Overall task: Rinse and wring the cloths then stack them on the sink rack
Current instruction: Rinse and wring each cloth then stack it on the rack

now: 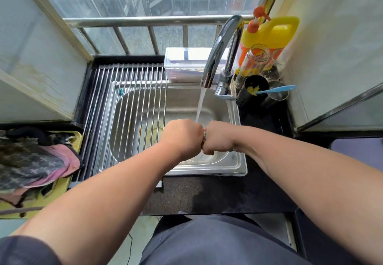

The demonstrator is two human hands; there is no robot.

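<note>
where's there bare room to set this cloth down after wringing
The rack is bare, between the tray and the open sink. The counter strip before it is free too. Crowded: the tray, piled with cloths, and the jars right of the tap.

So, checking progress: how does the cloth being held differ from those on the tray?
The gripped cloth is bunched tight between left hand and right hand; the piled cloths lie loose, untouched. One is over the sink; the pile is on the tray. Neither is on the rack.

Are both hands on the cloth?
Touching. Head view: left hand and right hand are fisted round the twisted cloth, a strip showing between them.
</note>
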